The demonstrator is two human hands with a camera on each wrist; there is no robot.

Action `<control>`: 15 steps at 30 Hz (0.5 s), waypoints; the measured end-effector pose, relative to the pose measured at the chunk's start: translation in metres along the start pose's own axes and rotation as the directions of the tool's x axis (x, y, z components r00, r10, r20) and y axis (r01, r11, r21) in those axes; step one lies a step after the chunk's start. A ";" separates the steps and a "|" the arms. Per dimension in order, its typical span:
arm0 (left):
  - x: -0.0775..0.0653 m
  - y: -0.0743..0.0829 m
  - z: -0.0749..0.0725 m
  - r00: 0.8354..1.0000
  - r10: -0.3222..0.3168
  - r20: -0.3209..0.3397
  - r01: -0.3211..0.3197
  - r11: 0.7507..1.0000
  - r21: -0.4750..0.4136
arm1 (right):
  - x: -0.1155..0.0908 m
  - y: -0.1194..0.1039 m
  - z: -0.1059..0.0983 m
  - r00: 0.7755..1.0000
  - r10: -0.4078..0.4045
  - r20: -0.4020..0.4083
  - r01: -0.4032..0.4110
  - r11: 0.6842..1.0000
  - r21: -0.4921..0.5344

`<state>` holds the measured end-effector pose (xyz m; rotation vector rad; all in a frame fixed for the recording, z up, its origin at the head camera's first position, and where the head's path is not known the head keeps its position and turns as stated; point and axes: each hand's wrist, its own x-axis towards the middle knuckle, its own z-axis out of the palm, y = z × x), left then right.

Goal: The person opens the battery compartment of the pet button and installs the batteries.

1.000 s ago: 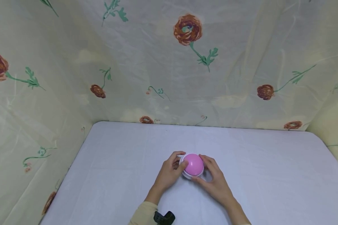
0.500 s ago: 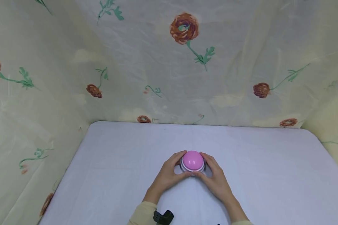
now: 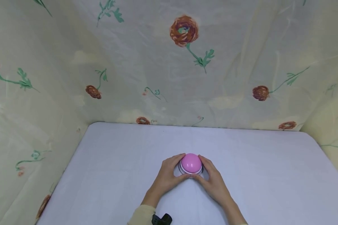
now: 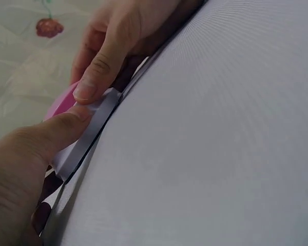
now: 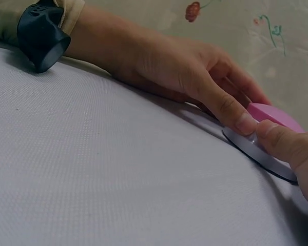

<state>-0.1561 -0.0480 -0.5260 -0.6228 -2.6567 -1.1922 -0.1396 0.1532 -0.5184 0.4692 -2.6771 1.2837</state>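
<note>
A round push button with a glossy pink dome (image 3: 191, 162) and a white base (image 4: 87, 146) sits on the white tabletop, dome up. My left hand (image 3: 165, 176) grips its left side, thumb along the near edge of the base and fingers round the far left. From the right, my right hand (image 3: 215, 182) holds it the same way. The two thumbs meet tip to tip at the front of the base in both wrist views. A thin dark rim shows under the base, close on the cloth in the right wrist view. The far fingertips are partly hidden behind the button.
A white cloth-covered table (image 3: 124, 150) with rounded far corners spreads around the hands. Behind it and on both sides hang pale curtains (image 3: 135, 56) with brown-red flowers. A black wrist camera mount (image 3: 161, 219) is strapped at the left sleeve.
My left thumb has moved from the dome's left side down to the front of the base, beside the right thumb. The button, tilted earlier, now sits level. The head view shifted slightly.
</note>
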 end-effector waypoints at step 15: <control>0.001 0.003 -0.023 0.990 -0.078 0.119 0.069 0.995 0.077 | 0.003 -0.002 -0.017 0.996 -0.051 -0.073 0.054 0.998 0.044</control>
